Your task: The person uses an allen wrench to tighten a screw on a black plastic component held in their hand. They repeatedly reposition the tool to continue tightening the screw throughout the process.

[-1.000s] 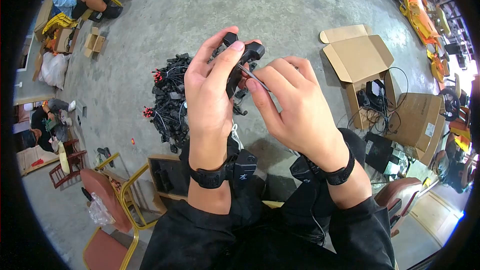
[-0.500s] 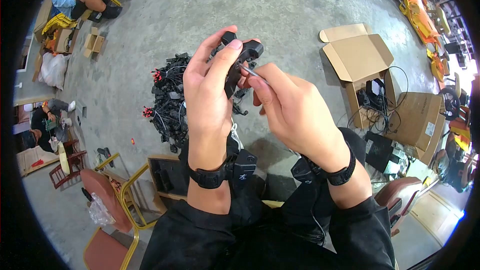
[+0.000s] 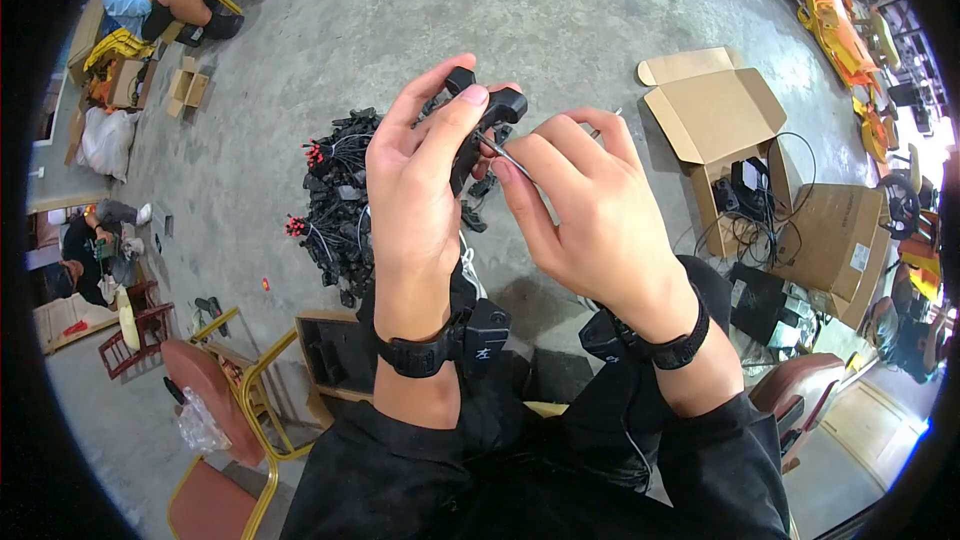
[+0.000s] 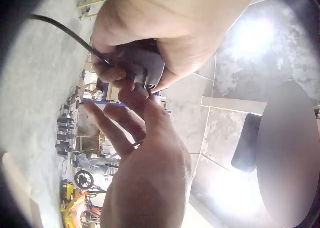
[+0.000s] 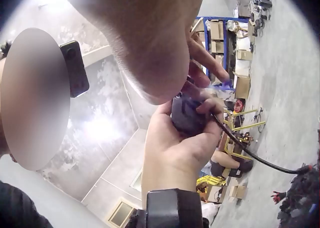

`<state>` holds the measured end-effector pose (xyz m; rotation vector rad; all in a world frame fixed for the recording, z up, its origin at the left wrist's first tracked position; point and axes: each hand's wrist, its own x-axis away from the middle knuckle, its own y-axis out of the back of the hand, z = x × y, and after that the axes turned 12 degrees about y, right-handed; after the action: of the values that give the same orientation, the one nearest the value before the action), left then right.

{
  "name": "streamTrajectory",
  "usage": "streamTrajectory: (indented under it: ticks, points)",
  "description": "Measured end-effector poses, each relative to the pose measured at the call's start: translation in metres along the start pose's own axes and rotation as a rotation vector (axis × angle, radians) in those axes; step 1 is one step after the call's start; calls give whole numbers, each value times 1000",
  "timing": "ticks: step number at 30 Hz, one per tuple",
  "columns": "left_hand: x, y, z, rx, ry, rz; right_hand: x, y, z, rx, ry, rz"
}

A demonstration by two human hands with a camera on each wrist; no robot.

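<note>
The left hand grips a black device with two rounded ends, its thumb across the front. The right hand pinches a thin metal tool between thumb and fingers, its tip against the device's side; the tool's other end shows past the fingers. In the left wrist view the device has a small round hole near the right fingertips, and a black cable runs from it. The right wrist view shows the left hand wrapped around the device, the tool mostly hidden.
A pile of black parts with red-tipped wires lies on the floor beyond the left forearm. At right stand an open cardboard box with cables and a closed carton. Chairs stand at lower left; a person sits at upper left.
The right hand's fingers first curled closer round the tool, then spread out again, and the tool's rear end now shows beyond them. The left hand and the device have hardly moved.
</note>
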<state>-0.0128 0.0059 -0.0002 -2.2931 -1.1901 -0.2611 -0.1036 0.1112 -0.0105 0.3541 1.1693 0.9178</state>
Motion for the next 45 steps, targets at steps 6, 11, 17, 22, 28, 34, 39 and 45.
streamTrajectory:
  ticks: [6,11,17,22,28,34,39,45]
  points:
    - [2,-5,-2,28,34,-14,1,-3,-1,20,14,-25]
    - [0,1,0,-47,18,22,2,-3,-1,49,15,-21]
    - [-1,2,-1,-61,22,28,1,-3,-1,71,31,-32]
    - [-1,1,0,-82,24,51,0,2,1,141,28,42]
    - [-2,0,0,-49,-1,21,-2,5,7,-144,-183,43]
    - [0,2,-1,-49,9,28,-3,5,7,-158,-173,26]
    - [0,0,-3,-27,47,29,0,-1,-1,-25,-2,-29]
    - [0,-2,-1,-48,58,27,1,2,-1,122,38,41]
